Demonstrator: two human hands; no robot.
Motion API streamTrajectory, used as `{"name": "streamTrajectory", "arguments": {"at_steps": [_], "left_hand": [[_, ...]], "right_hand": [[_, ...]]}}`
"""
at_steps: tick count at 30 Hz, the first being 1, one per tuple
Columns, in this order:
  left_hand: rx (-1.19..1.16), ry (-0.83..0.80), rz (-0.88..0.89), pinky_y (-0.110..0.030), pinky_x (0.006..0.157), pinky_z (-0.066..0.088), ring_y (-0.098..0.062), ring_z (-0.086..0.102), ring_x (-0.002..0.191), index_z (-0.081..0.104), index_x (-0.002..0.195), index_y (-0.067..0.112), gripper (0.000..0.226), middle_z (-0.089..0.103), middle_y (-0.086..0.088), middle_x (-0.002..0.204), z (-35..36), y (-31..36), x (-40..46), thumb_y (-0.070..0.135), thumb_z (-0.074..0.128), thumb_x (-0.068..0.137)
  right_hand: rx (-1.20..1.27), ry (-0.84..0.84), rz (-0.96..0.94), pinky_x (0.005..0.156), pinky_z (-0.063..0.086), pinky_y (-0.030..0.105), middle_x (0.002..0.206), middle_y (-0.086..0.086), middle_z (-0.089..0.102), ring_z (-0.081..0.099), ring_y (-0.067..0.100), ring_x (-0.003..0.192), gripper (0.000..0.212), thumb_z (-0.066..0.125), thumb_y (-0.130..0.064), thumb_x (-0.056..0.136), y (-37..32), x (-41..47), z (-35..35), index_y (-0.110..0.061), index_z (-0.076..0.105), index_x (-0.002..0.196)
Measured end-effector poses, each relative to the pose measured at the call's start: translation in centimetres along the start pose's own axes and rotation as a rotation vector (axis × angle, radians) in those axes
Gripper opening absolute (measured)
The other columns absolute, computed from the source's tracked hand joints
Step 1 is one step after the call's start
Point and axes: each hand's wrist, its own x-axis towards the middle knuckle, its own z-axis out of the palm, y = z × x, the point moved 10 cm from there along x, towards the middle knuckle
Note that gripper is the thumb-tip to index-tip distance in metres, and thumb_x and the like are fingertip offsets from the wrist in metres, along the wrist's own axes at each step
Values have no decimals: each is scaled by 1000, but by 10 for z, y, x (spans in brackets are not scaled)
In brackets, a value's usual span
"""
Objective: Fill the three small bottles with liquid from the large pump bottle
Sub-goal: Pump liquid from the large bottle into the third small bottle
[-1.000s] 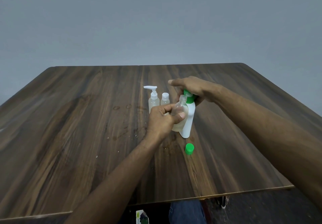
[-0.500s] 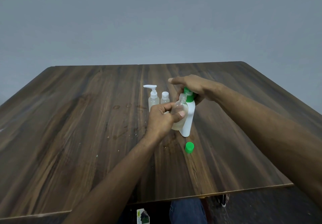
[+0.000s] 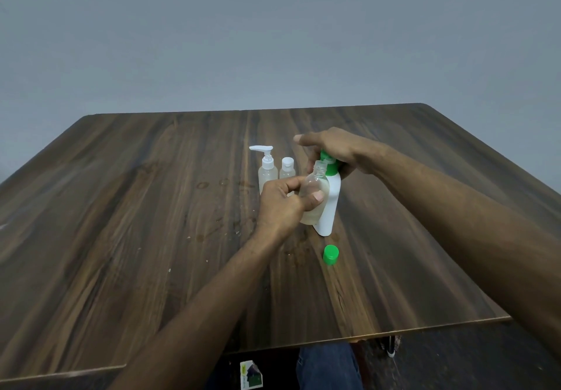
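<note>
The large white pump bottle (image 3: pixel 329 207) with a green pump head (image 3: pixel 327 158) stands upright mid-table. My right hand (image 3: pixel 332 149) lies over the pump head, index finger stretched out. My left hand (image 3: pixel 283 204) grips a clear small bottle (image 3: pixel 314 192), uncapped and tilted, its open neck right under the green nozzle; pale liquid sits in its lower part. Two more small bottles stand behind to the left: one with a white pump (image 3: pixel 267 171), one with a white flip cap (image 3: pixel 287 169). A green cap (image 3: pixel 330 254) lies on the table in front.
The dark wooden table (image 3: pixel 151 222) carries small white specks and faint wet rings left of the bottles. Its near edge runs just above my knee in blue jeans (image 3: pixel 328 365). A small printed packet (image 3: pixel 250 374) lies on the floor below.
Hardly anything differs: both hands stay on their bottles in the same pose, with the small bottle's neck kept under the nozzle.
</note>
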Motion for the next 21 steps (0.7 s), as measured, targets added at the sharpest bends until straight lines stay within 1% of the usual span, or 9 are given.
{"name": "streamTrajectory", "arguments": {"at_steps": [2,3,7,9,10,12,16,18,21], "left_hand": [[-9,-3,-10,-42,86,54,-15,65,86,74,99,11,23,72,0,88,0,-1,-1,2,71,78],[-12,-4,-10,-42,86,54,-15,65,86,74,99,11,23,72,-1,88,0,-2,-1,2,71,78],[-14,2,-8,-40,83,55,-15,64,84,73,99,10,24,71,1,85,0,0,-2,1,71,78],[-12,0,-3,-41,83,55,-16,64,85,74,98,12,23,71,0,85,1,1,-1,1,71,78],[-9,-1,-2,-41,83,55,-16,64,85,74,97,12,22,71,0,86,1,0,-2,2,71,78],[-7,3,-3,-41,84,54,-15,64,85,74,97,13,23,71,0,86,0,0,-1,2,71,78],[0,0,-7,-42,85,54,-14,65,86,75,96,15,23,72,3,86,0,-1,-1,3,72,77],[-1,2,-11,-43,85,54,-15,66,85,75,95,16,23,72,3,85,0,-1,-1,3,72,77],[-6,0,-11,-43,84,54,-15,65,83,75,93,16,21,71,2,83,0,-1,-2,3,72,77]], "right_hand": [[-6,-15,19,77,59,39,83,8,73,70,24,70,49,56,-60,94,1,0,0,-12,64,88],[-7,-12,18,77,59,39,85,8,74,70,24,70,47,56,-58,95,2,0,0,-13,64,86],[0,36,-13,66,55,33,86,11,73,66,23,64,36,54,-37,99,2,2,-1,-10,63,76],[-25,62,-31,62,54,32,85,12,73,63,22,61,35,53,-32,98,1,3,-2,-8,65,76],[-26,64,-36,63,54,32,87,14,74,63,22,61,36,52,-33,98,1,3,-2,-8,65,76],[-15,47,-34,66,55,33,93,13,76,66,23,66,38,53,-40,99,1,2,-2,-10,63,76],[12,-16,22,73,58,37,86,9,75,72,23,71,51,56,-60,94,5,1,-1,-10,65,91],[14,-8,28,73,58,37,86,9,75,71,24,70,51,56,-59,94,5,2,-1,-9,65,91],[8,25,-3,66,56,33,91,13,76,69,24,68,39,54,-44,99,3,2,-1,-9,63,83]]}}
